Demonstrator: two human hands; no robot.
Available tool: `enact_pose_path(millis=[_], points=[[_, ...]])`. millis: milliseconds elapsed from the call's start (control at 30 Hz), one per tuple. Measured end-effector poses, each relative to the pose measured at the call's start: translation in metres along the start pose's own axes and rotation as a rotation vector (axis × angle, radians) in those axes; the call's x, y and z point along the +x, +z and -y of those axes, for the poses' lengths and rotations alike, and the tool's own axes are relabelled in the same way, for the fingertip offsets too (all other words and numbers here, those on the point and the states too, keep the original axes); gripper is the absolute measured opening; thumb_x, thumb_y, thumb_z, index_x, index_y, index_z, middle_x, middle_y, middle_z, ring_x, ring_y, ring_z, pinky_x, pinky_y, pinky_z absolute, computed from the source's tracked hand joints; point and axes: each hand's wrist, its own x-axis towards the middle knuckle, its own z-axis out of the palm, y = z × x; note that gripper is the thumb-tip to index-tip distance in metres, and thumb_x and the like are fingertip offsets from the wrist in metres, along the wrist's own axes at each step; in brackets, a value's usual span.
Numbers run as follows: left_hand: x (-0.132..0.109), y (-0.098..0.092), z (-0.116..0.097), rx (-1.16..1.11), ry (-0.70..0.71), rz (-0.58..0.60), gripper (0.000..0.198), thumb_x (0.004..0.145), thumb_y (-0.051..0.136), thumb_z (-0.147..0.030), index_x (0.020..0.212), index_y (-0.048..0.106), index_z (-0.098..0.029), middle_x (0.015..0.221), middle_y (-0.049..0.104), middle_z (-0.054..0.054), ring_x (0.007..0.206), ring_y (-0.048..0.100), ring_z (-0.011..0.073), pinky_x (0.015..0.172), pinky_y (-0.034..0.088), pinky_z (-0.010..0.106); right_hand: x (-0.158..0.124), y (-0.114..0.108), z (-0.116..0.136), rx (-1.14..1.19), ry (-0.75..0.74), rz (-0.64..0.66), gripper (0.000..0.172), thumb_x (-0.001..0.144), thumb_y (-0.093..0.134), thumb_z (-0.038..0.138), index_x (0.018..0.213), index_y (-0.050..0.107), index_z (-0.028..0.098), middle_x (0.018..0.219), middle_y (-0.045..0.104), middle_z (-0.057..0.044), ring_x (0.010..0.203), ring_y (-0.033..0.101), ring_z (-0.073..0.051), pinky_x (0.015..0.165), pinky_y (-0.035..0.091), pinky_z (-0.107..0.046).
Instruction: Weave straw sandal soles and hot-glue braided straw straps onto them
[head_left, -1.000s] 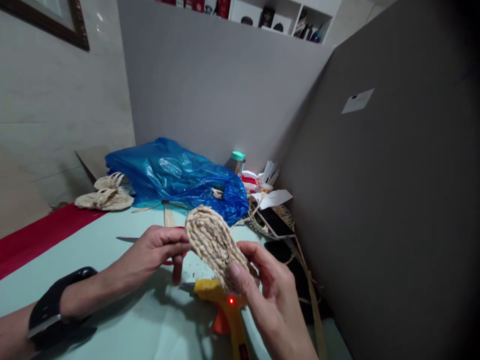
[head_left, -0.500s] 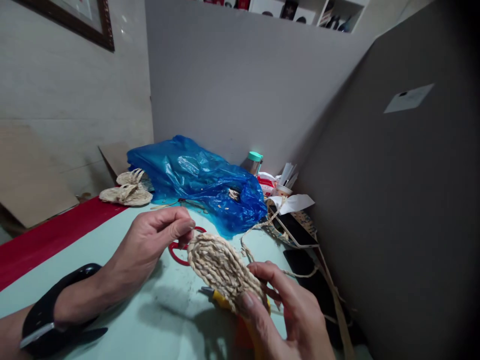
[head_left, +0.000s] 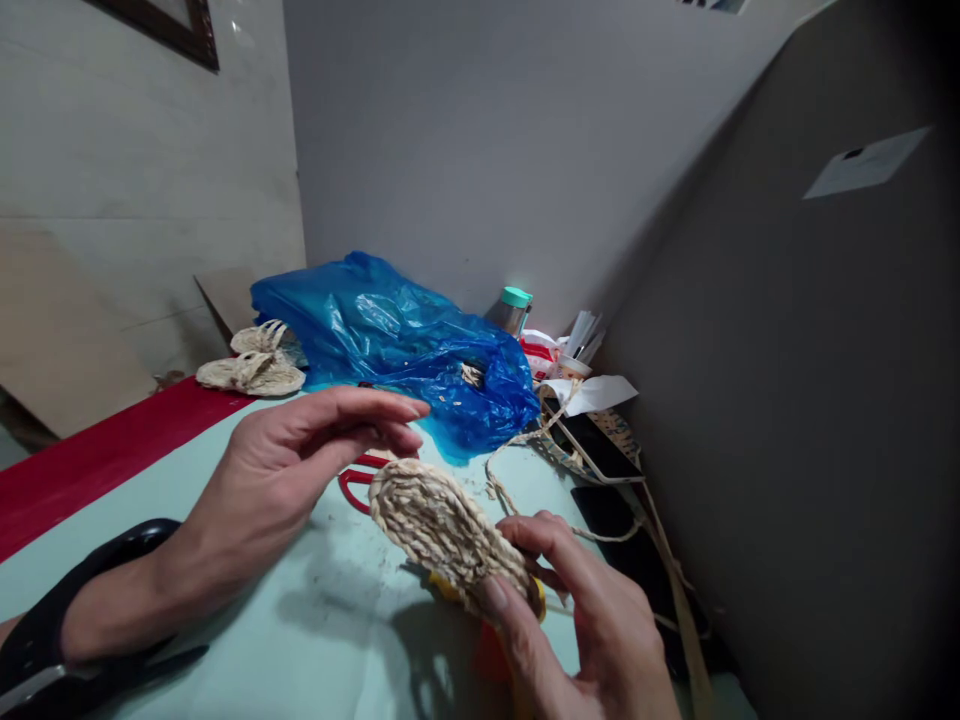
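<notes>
My right hand [head_left: 592,620] pinches the near end of an oval sole [head_left: 442,520] of coiled, braided straw, tilted above the table. The thumb lies on its upper face, with the fingers at the far edge and behind it. Close to the sole's far left end, my left hand [head_left: 322,450] hovers with its fingers stretched out and the thumb apart, nothing visible in it. Under the sole are red scissor-like handles [head_left: 356,490] and a tool with yellow grips [head_left: 446,588], both partly hidden. A black band [head_left: 45,640] surrounds my left wrist.
Behind lies a crumpled blue plastic bag [head_left: 390,330]. Small straw sandals [head_left: 251,373] stand at its left. On the right are a braided cord [head_left: 502,490], a phone-like slab [head_left: 600,445] on a basket, and a green-lidded bottle [head_left: 514,310]. A grey panel [head_left: 765,350] bounds the right side.
My left fingers have gone from a pinch at the sole's end to stretched out and apart. The right hand keeps its hold on the sole. The view has tipped slightly downward.
</notes>
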Motion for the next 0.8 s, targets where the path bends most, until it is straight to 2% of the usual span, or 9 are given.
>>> enact_pose_path(millis=[100,167,233,400,567,800], points=[[-0.003,-0.003,0.003,-0.066,-0.034,0.110,0.018,0.093,0.067,-0.035,0.106,0.080,-0.034,0.117,0.080,0.002,0.107,0.076,0.0245,0.085,0.062,0.026,0.001,-0.001,0.000,-0.053,-0.003,0.056,0.012,0.093,0.065,0.018,0.103,0.061,0.024,0.081,0.067,0.002,0.067,0.065,-0.014,0.069,0.055,-0.027],[-0.005,-0.003,0.006,-0.021,-0.032,0.195,0.025,0.087,0.074,-0.039,0.111,0.078,-0.035,0.115,0.080,0.003,0.108,0.075,0.0278,0.086,0.062,0.029,0.001,-0.002,0.000,-0.056,-0.002,0.089,0.012,0.094,0.063,0.016,0.104,0.061,0.023,0.081,0.066,0.001,0.070,0.066,-0.015,0.069,0.054,-0.029],[-0.006,-0.003,0.009,0.090,0.019,0.219,0.027,0.081,0.081,-0.037,0.108,0.079,-0.035,0.110,0.080,0.002,0.103,0.075,0.0273,0.085,0.061,0.028,0.000,-0.002,0.000,-0.029,-0.003,0.111,0.013,0.095,0.060,0.015,0.106,0.059,0.022,0.082,0.066,0.000,0.072,0.065,-0.017,0.070,0.052,-0.032],[-0.006,-0.001,0.012,0.302,0.152,0.196,0.011,0.087,0.076,-0.031,0.096,0.083,-0.032,0.096,0.081,0.000,0.095,0.072,0.0200,0.078,0.055,0.022,-0.005,-0.001,0.000,-0.039,-0.049,0.119,0.020,0.094,0.059,0.010,0.110,0.056,0.020,0.087,0.066,-0.002,0.075,0.061,-0.018,0.073,0.047,-0.035],[-0.005,0.002,0.008,0.325,0.172,0.120,0.007,0.081,0.081,-0.027,0.083,0.085,-0.033,0.086,0.082,-0.003,0.078,0.072,0.0158,0.068,0.055,0.020,-0.002,0.003,0.003,-0.068,-0.071,0.121,0.014,0.092,0.057,0.008,0.103,0.057,0.017,0.081,0.063,-0.003,0.073,0.056,-0.018,0.072,0.044,-0.036],[-0.013,0.004,0.012,0.331,0.156,0.004,0.014,0.073,0.084,-0.027,0.078,0.086,-0.040,0.081,0.082,-0.005,0.080,0.074,0.0179,0.078,0.059,0.024,0.001,0.007,0.005,-0.047,-0.069,0.109,0.010,0.091,0.057,0.009,0.099,0.059,0.015,0.077,0.061,-0.002,0.071,0.055,-0.017,0.070,0.043,-0.034]])
